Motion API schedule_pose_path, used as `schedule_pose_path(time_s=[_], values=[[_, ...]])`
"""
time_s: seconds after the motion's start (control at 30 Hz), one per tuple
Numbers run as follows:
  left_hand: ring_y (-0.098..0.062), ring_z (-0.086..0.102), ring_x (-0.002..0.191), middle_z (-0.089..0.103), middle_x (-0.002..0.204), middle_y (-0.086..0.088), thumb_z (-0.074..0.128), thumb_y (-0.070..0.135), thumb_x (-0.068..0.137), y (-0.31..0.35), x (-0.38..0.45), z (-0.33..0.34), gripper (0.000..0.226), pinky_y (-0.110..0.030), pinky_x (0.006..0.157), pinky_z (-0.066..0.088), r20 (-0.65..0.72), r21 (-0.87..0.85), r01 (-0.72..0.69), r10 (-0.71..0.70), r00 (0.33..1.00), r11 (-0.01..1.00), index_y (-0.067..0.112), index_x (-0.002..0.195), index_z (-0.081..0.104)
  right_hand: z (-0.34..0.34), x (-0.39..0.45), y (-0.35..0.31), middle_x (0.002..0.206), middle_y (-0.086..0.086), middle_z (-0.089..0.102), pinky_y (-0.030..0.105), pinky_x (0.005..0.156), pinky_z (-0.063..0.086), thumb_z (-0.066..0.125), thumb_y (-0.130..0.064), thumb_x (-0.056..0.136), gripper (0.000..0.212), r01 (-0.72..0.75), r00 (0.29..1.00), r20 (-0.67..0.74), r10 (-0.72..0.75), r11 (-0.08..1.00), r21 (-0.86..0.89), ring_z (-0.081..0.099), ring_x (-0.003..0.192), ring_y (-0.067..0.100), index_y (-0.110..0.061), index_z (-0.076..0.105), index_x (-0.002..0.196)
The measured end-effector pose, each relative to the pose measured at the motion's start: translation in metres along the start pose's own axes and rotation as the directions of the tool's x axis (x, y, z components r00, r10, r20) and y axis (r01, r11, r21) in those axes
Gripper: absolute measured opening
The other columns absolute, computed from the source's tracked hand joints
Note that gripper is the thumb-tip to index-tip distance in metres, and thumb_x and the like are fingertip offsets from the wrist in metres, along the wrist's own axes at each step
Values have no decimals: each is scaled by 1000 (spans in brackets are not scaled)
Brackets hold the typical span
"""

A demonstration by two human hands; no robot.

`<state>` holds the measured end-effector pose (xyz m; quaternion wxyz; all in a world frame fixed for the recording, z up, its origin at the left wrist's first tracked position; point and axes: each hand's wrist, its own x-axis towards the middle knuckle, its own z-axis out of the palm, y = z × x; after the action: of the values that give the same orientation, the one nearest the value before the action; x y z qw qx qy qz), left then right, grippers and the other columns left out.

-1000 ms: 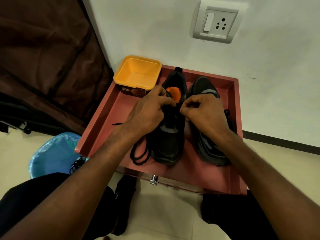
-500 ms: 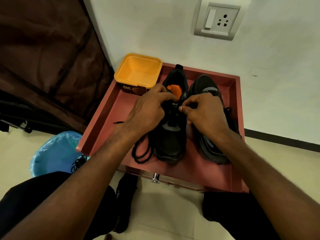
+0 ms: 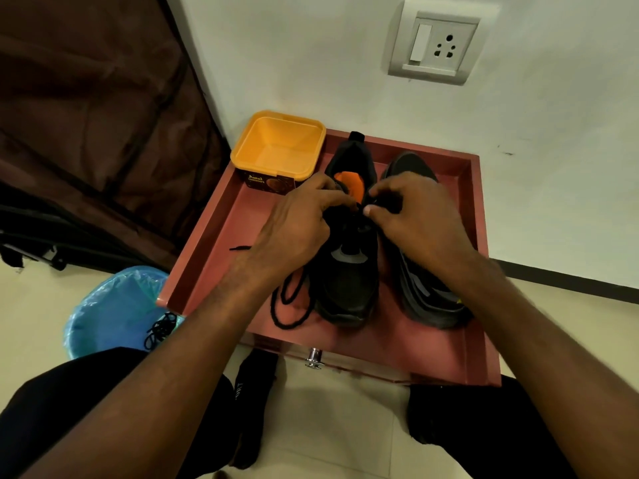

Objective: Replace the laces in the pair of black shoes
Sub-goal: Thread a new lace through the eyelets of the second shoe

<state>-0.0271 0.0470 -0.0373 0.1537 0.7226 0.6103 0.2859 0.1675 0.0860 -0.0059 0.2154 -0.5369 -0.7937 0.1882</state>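
Both hands, left hand [image 3: 297,229] and right hand [image 3: 420,219], pinch the black lace [image 3: 292,305] at the left shoe [image 3: 349,271]; threading the top eyelets seems next.

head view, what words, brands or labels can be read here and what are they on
"Amul": brown side label of the yellow tub.
Smaller line under it: too blurred to read.
White print on the black sock: too small and turned to read.
Shoes, tray, wall socket: no text visible.
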Motion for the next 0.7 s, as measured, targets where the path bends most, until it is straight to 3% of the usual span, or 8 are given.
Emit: schedule_pose_path(time_s=[0.07, 0.13, 0.2, 0.33, 0.43, 0.57, 0.63, 0.7], values=[[-4, 50, 101, 58, 120, 3, 51, -17, 81, 0, 1, 0, 60, -10, 65, 35, 5, -1, -2, 2, 1000, 1000, 21, 121, 75, 4, -2, 5, 100, -8, 74, 33, 80, 61, 79, -32, 90, 23, -36, 989, 144, 34, 999, 9, 69, 85, 5, -24, 77, 111], [-4, 51, 100, 58, 118, 5, 51, -17, 80, 1, 1, 1, 59, -13, 65, 39, 7, -18, 4, -4, 1000, 1000, 23, 115, 76, 0, -2, 7, 85, -16, 72, 20, 79, 58, 78, -23, 91, 8, -31, 997, 78, 27, 999, 45, 66, 76, -4, -25, 81, 98], [-4, 52, 101, 58, 116, 5, 50, -19, 80, 0, 1, 0, 58, -19, 66, 44, 9, -48, 15, -15, 1000, 999, 22, 111, 77, -14, 1, 10, 77, -22, 70, 11, 75, 52, 73, -13, 90, 16, -102, 977, -168, 131, 980, 172, 66, 73, -9, -27, 82, 92], [-6, 54, 102, 56, 113, 8, 49, -23, 76, -7, 2, 3, 65, -25, 72, 52, 22, -79, 29, -27, 999, 996, 26, 108, 77, -47, 10, 25, 99, -14, 73, 8, 84, 47, 66, -13, 88, 21, -154, 751, -592, 292, 950, 273, 65, 89, -1, -24, 78, 101], [-10, 57, 98, 56, 110, 8, 50, -23, 74, -15, 2, 9, 69, -36, 74, 56, 3, -93, 35, -35, 999, 995, 31, 108, 76, -36, 4, 17, 118, -8, 69, 6, 86, 42, 69, -18, 93, 22, -16, 890, -452, 63, 994, 106, 59, 98, -3, -22, 72, 114], [-15, 58, 95, 57, 106, 4, 52, -20, 76, -15, 3, 11, 68, -41, 76, 56, 10, -69, 66, -65, 998, 995, 34, 111, 75, -3, -4, 8, 105, -8, 76, 36, 79, 60, 74, -44, 91, 23, 8, 993, 121, 8, 990, -139, 70, 94, 12, -31, 77, 110], [-16, 59, 96, 57, 105, 5, 49, -21, 74, -18, 4, 12, 72, -43, 77, 56, 19, -81, 86, -84, 996, 993, 37, 109, 75, -2, -5, 7, 94, -10, 78, 36, 74, 60, 74, -40, 92, 15, 2, 993, 116, 5, 998, -66, 71, 83, 8, -31, 81, 101], [-17, 61, 100, 57, 107, 5, 47, -22, 72, -21, 4, 12, 77, -44, 80, 58, 21, -112, 77, -75, 997, 991, 41, 107, 73, -15, 0, 8, 91, -11, 78, 20, 74, 55, 74, -33, 93, 12, -94, 989, -104, 104, 991, 92, 69, 78, 2, -28, 83, 98]])
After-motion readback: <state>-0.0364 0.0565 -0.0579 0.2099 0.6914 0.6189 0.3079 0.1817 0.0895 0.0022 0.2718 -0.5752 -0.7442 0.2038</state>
